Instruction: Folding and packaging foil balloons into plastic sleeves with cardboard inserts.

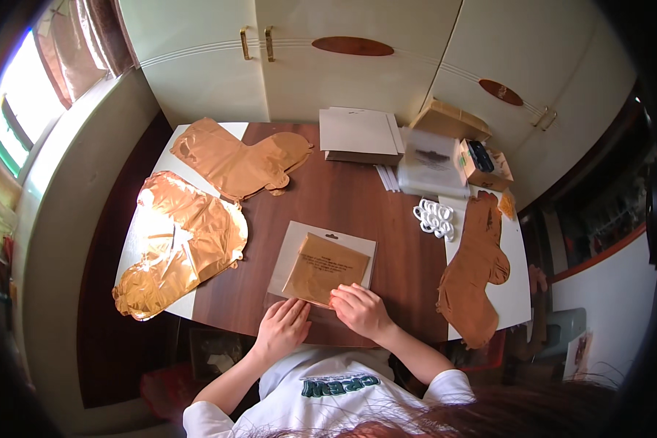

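Note:
A flat clear plastic packet (279, 279) lies near the front middle of the table. Inside it are a pale backing card with a hang slot at the top and a folded golden-brown foil piece (328, 269) behind small dark print. My left hand (283, 325) rests at the packet's lower left edge, fingers stretched out and lying side by side. At the lower right edge, my right hand (360, 310) has its fingers curled and pinching the packet. Flat, deflated foil balloons lie about: a shiny gold one (179, 244) and a duller one (237, 162) left, and a brown one (473, 274) right.
At the back of the table (285, 212) are a stack of pale cards (361, 133), clear plastic bags (432, 162), white straws (388, 178) and a small open box (489, 168) holding a dark item. White rings (434, 219) lie right of centre. Cream cabinets (358, 80) stand behind.

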`<state>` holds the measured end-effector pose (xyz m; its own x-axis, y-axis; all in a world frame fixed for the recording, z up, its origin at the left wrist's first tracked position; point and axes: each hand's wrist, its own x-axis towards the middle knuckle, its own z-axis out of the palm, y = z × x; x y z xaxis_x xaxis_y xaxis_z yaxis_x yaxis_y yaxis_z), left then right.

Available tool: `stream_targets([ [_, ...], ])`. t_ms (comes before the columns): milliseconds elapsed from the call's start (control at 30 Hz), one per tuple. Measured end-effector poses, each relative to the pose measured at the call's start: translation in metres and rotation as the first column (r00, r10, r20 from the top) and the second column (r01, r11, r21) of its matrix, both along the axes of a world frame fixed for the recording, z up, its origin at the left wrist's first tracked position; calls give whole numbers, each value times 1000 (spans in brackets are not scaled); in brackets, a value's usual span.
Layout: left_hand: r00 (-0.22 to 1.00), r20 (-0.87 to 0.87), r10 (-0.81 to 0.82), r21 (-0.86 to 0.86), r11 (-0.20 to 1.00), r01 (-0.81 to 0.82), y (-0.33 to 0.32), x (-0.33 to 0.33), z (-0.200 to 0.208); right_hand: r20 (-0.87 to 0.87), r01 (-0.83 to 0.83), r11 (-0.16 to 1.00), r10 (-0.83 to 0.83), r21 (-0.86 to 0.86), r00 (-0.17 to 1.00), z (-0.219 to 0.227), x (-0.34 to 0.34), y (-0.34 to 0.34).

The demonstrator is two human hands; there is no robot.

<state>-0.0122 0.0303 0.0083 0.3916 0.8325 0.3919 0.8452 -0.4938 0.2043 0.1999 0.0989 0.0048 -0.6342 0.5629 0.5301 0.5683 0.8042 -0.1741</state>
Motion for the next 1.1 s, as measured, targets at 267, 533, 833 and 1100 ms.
stream_targets([
  [267, 997, 77, 4, -212, 977, 13, 8, 13, 5, -62, 2, 1000, -3, -4, 998, 8, -15, -9],
  [533, 992, 49, -119, -217, 968, 127, 10, 26, -2, -57, -22, 1000, 23, 20, 998, 7, -24, -13],
  [833, 990, 69, -126, -220, 966, 138, 16, 23, -1, 6, -19, 1000, 19, -16, 1000, 20, -18, -13],
  [1100, 992, -115, -44, -249, 968, 14, 34, 8, 8, -38, -24, 1000, 25, 20, 999, 13, -15, -18],
])
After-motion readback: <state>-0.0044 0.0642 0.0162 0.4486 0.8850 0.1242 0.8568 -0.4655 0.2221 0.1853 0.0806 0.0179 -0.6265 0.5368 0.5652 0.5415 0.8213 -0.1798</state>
